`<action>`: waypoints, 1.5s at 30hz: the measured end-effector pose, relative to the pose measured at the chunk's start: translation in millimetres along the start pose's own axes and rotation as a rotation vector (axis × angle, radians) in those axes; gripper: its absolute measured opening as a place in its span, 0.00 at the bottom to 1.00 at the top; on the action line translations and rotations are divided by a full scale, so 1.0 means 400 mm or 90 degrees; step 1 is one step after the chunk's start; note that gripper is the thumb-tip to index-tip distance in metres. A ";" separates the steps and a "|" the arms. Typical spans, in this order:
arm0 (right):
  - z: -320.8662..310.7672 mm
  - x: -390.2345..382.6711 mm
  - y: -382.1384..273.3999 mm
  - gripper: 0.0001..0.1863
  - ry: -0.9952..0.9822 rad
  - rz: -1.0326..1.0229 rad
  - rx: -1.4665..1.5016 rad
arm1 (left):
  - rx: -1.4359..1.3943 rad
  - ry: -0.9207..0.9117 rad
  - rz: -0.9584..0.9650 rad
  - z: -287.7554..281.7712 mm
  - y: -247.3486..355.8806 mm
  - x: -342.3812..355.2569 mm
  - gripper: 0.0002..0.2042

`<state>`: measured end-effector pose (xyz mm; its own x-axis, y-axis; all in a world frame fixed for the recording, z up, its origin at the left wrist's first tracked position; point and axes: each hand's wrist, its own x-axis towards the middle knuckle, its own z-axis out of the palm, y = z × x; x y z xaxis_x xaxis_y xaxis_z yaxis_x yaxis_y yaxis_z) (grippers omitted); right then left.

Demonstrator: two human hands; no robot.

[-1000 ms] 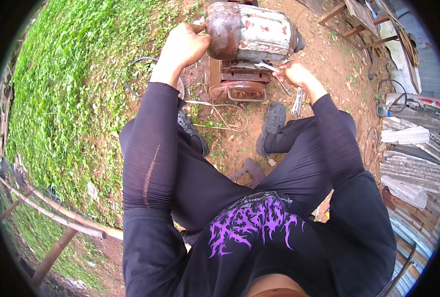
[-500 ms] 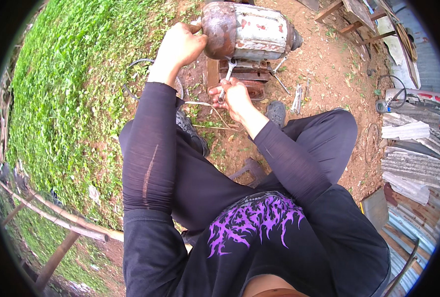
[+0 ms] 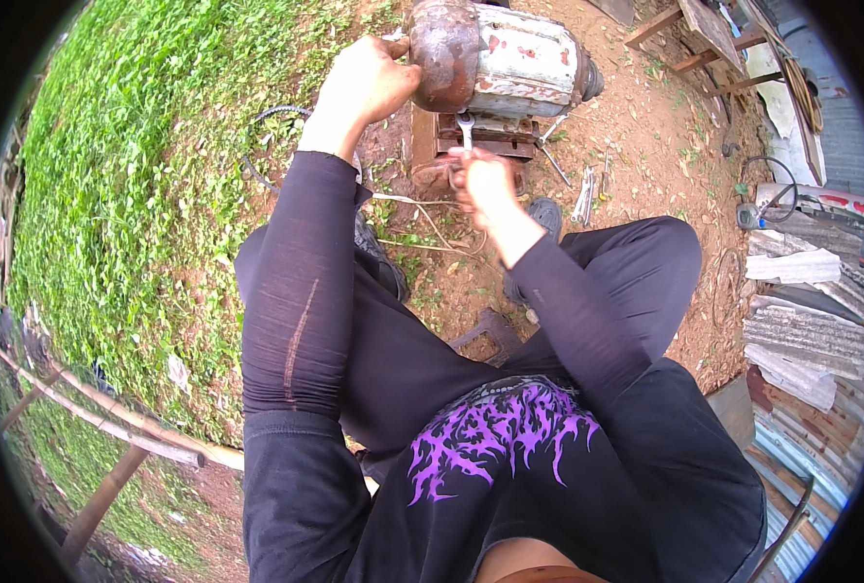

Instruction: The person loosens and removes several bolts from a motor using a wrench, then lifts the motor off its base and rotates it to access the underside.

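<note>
An electric motor (image 3: 524, 60) with worn white paint and a rusty end cap sits on a rusty metal base (image 3: 498, 155). My left hand (image 3: 364, 83) has its fingers curled against the cap's left end, gripping there; its fingertips are partly hidden. Below the motor, my right hand (image 3: 485, 189) is closed round a wrench (image 3: 466, 131), which points up to the underside near the cap. To the right of the base, another long tool (image 3: 558, 165) leans beside it, and several wrenches (image 3: 583, 199) lie on the dirt.
Grass (image 3: 121, 194) covers the left side, with bamboo rails (image 3: 150, 428) at lower left. A black cable loop (image 3: 257, 126) lies left of the base. Wooden stands (image 3: 694, 39), a hose, corrugated sheets (image 3: 801, 340) and scrap line the right. My bent legs frame the dirt below the motor.
My right hand moved from the base's right side to the left with the wrench now upright under the motor, then shifted slightly right and up. My left hand stayed on the cap.
</note>
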<state>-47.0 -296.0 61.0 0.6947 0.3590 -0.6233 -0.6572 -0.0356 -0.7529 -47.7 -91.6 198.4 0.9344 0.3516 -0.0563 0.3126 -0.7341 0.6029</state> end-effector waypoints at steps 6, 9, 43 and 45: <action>-0.266 0.062 -0.288 0.11 -0.117 0.075 -0.473 | 0.006 0.035 0.009 0.014 -0.022 0.000 0.25; -0.259 0.025 -0.272 0.08 -0.124 0.106 -0.431 | 0.011 0.035 0.007 0.010 -0.029 0.008 0.25; -0.162 -0.053 -0.158 0.08 -0.089 0.037 -0.266 | 0.007 0.048 0.034 0.010 -0.020 0.009 0.19; -0.096 -0.072 -0.087 0.08 -0.134 0.088 -0.168 | 0.014 0.049 0.032 0.011 -0.022 0.013 0.19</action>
<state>-33.0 -340.9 97.2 0.5105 0.5173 -0.6868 -0.6233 -0.3275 -0.7101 -44.7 -85.8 189.2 0.9335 0.3567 0.0363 0.2695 -0.7646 0.5855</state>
